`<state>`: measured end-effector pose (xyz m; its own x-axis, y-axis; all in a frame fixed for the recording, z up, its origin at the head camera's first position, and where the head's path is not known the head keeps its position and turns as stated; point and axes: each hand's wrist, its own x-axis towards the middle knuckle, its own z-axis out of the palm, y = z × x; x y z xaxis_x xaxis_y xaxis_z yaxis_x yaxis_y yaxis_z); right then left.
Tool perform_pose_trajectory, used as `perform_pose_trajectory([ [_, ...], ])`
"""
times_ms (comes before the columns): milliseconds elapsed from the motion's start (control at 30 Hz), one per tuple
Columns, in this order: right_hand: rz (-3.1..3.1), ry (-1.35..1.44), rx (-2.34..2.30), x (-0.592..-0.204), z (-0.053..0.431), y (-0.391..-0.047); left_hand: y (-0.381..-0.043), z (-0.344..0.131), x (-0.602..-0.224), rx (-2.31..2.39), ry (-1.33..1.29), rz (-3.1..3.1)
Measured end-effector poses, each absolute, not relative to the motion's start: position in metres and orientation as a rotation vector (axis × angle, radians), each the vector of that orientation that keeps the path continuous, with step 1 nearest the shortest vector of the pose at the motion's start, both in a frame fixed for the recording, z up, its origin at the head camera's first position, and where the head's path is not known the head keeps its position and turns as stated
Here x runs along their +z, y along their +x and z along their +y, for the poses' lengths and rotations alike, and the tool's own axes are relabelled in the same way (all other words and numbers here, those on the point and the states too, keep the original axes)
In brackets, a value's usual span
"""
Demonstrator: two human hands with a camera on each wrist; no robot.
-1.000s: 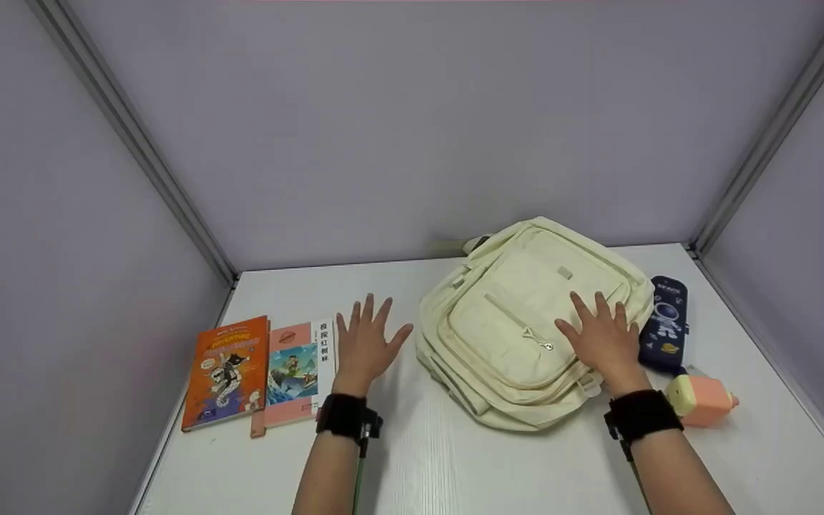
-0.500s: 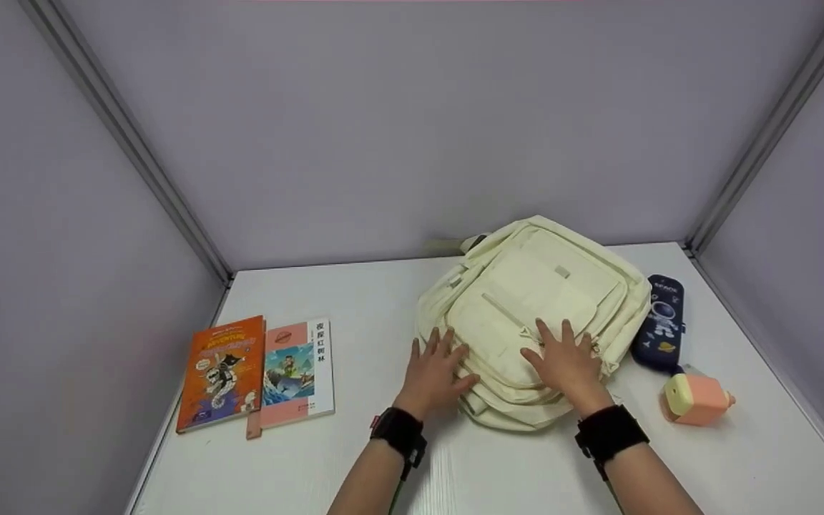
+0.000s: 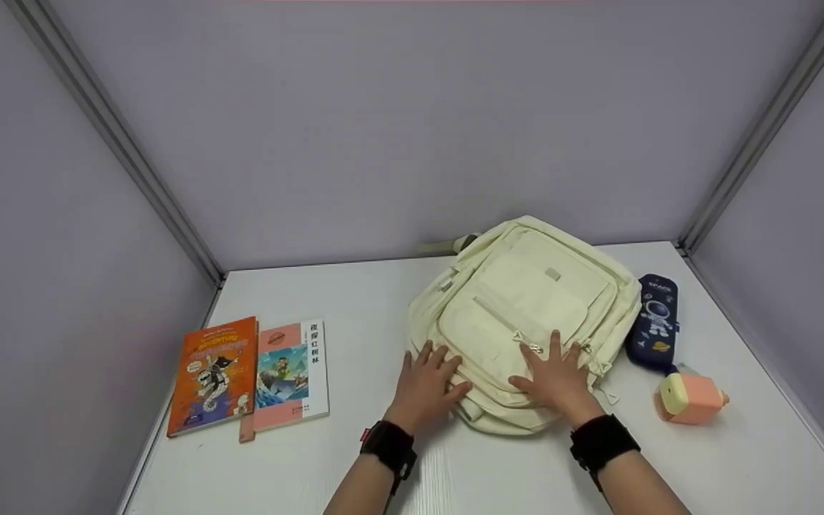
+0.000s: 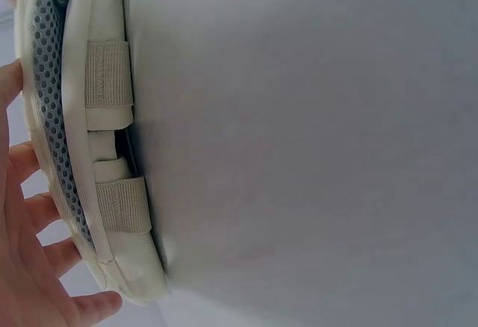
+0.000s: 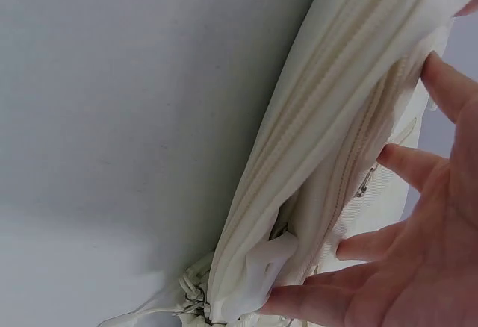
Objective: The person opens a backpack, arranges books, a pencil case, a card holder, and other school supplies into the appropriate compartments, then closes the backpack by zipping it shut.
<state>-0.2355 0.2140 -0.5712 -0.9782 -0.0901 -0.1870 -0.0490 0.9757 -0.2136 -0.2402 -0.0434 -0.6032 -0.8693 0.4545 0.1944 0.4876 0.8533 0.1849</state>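
Touched cream backpack (image 3: pixel 512 286) with left grip (image 3: pixel 423 390) and right grip (image 3: pixel 558 383), both wide.
Showed navy case (image 3: pixel 654 325) at right.

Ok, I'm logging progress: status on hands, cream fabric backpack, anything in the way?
Left hand and right hand spread on cream fabric backpack. Backpack lying front up. Navy astronaut-print pencil case close by its right edge; nothing seen blocking hands.

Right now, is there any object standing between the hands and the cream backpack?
Nothing visible stands in the way: the left hand and right hand both touch the backpack. The navy case lies to its right, not between.
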Motion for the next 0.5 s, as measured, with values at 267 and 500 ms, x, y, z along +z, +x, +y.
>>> perform_pose_trajectory([
  [267, 2.886, -0.189, -0.323, -0.578, 0.213, -0.237, -0.222, -0.052, -0.605, -0.269, -0.756, -2.842],
  [500, 2.855, -0.298, -0.352, -0.575, 0.207, -0.245, -0.209, -0.064, -0.605, -0.199, -0.771, -2.76],
])
